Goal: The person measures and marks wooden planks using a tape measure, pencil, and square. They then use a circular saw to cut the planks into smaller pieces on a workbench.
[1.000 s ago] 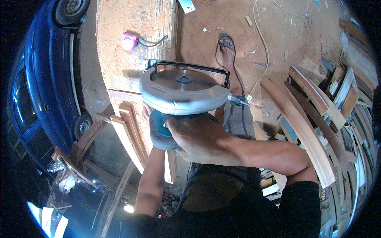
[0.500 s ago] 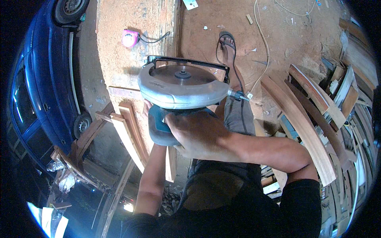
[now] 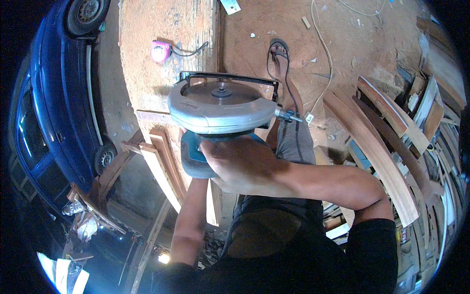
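Observation:
My right hand [image 3: 242, 164] grips the teal-and-black handle [image 3: 193, 152] of a circular saw [image 3: 220, 117], held with its round blade [image 3: 240, 93] facing up and a silver guard around it. My left hand [image 3: 182, 131] is mostly hidden behind the saw, with only a sliver of fingers showing above the handle; what it touches I cannot make out. A wooden bench [image 3: 142, 73] lies beyond the saw, bearing a pink tape measure [image 3: 160, 51] with a dark cord. Pale wooden strips [image 3: 159, 176] lie beside my left forearm.
A blue car [image 3: 61, 122] stands at the left beside a wooden frame [image 3: 112, 174]. A black cord runs around my sandalled foot [image 3: 280, 51], and a pale cable [image 3: 329, 68] crosses the dirt floor. Long boards and offcuts [image 3: 377, 147] are piled on the right.
The saw and my right hand have shifted slightly toward the left and the top of the picture. The grip of my right hand looks the same.

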`<state>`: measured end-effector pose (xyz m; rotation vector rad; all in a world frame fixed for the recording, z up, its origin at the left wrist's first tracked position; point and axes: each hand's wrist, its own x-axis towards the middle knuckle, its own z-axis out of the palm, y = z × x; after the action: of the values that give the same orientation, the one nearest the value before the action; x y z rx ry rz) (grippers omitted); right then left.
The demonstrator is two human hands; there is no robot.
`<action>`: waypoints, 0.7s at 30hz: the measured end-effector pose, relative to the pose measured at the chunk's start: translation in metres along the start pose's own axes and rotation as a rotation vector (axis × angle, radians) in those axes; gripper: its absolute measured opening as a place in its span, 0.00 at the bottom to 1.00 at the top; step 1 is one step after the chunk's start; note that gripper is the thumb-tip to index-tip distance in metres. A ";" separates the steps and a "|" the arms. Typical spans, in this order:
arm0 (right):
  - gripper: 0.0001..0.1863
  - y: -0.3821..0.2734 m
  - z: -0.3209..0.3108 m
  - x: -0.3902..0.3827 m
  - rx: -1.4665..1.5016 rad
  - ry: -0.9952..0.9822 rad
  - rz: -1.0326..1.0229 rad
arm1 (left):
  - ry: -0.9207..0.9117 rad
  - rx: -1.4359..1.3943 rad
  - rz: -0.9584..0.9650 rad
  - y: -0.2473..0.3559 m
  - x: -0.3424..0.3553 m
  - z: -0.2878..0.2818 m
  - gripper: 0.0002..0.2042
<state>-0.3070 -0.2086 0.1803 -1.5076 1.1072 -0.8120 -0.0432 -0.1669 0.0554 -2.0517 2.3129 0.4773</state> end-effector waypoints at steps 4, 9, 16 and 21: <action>0.15 -0.009 -0.010 0.007 0.002 -0.135 0.059 | 0.009 -0.012 0.006 -0.002 0.002 0.000 0.37; 0.17 -0.015 -0.005 0.013 -0.044 -0.115 0.096 | 0.017 -0.029 0.009 -0.006 0.003 0.001 0.36; 0.27 -0.005 0.011 0.017 0.047 -0.022 -0.034 | 0.028 -0.076 0.024 -0.001 0.005 0.002 0.35; 0.29 -0.010 0.018 0.025 -0.018 -0.050 0.002 | 0.026 -0.103 0.036 0.004 0.004 0.003 0.35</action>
<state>-0.2803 -0.2258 0.1844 -1.5337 1.0812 -0.7608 -0.0478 -0.1703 0.0524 -2.0749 2.3925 0.5863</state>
